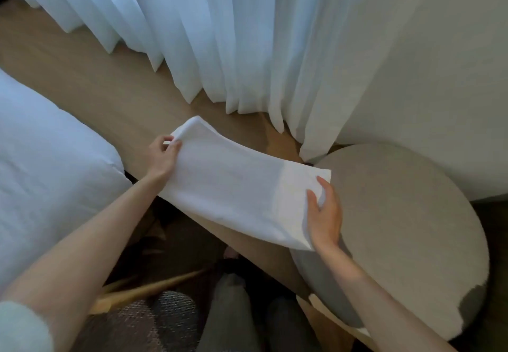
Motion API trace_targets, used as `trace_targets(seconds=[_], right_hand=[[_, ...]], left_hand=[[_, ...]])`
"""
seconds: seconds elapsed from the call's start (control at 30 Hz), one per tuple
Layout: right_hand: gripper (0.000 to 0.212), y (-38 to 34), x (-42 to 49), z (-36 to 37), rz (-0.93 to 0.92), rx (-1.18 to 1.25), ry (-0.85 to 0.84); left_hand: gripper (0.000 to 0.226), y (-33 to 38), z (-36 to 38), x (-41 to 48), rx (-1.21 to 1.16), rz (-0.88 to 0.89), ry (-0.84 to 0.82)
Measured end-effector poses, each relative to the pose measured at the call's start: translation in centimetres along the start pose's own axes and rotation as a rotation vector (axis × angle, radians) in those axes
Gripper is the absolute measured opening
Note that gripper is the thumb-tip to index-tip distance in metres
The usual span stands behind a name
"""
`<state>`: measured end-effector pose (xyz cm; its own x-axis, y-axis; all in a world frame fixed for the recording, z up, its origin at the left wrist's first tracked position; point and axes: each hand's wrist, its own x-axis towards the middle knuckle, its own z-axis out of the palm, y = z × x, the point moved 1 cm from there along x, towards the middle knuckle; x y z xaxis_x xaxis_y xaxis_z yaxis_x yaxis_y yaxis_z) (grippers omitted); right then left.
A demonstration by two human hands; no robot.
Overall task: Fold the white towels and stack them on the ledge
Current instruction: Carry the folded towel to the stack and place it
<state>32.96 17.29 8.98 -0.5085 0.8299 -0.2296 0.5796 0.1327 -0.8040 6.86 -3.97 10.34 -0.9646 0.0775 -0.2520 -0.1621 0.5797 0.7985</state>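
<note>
By the left hand (163, 156), at nine o'clock, one end of the folded towel (239, 184) is pinched; the other end is gripped by the right hand (324, 214), at four o'clock. The towel is stretched across the ledge (110, 98), partly beyond its near edge. If a grip is loosened, it may be dragged off by the overhang.

A soft, fuzzy, pale sleeve (19, 327) sits high on the left arm (90, 239). The left hand (162, 156) and right hand (325, 214) are bare. Lower down are grey trousers (228, 310).
</note>
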Motion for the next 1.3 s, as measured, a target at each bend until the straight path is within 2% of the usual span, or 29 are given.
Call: trace_targets(seconds=[0.2, 0.37, 0.6, 0.73, 0.87, 1.0, 1.1, 1.2, 1.3], right_hand=[[0.031, -0.4, 2.6, 8.4, 0.074, 0.025, 0.010], [0.026, 0.6, 4.8, 15.8, 0.200, -0.013, 0.017], [0.024, 4.2, 7.3, 26.5, 0.326, 0.011, 0.095], [0.022, 6.6, 8.7, 31.5, 0.338, -0.015, 0.142], [0.021, 9.1, 9.3, 34.0, 0.396, -0.144, 0.223], [0.024, 10.2, 9.0, 35.3, 0.454, -0.273, 0.269], [0.029, 10.2, 8.9, 35.9, 0.547, -0.229, 0.267], [0.031, 10.3, 8.7, 35.7, 0.479, -0.242, 0.253], [0.023, 10.1, 9.5, 35.1, 0.441, -0.177, 0.246]], left_hand=[[0.028, -2.9, 0.4, 8.5, 0.041, -0.035, 0.026], [0.029, -6.3, 2.2, 15.7, 0.029, -0.069, -0.029], [0.027, -12.0, 6.1, 25.3, 0.052, 0.000, -0.074], [0.029, -15.2, 8.9, 29.6, 0.051, 0.025, -0.086], [0.029, -18.1, 11.4, 32.1, 0.126, 0.021, -0.071], [0.034, -19.8, 12.3, 32.7, 0.344, 0.108, -0.012], [0.036, -20.3, 12.1, 32.8, 0.287, 0.126, -0.115], [0.032, -20.4, 11.8, 33.0, 0.253, 0.120, -0.122], [0.029, -20.5, 11.1, 32.9, 0.188, 0.086, -0.105]])
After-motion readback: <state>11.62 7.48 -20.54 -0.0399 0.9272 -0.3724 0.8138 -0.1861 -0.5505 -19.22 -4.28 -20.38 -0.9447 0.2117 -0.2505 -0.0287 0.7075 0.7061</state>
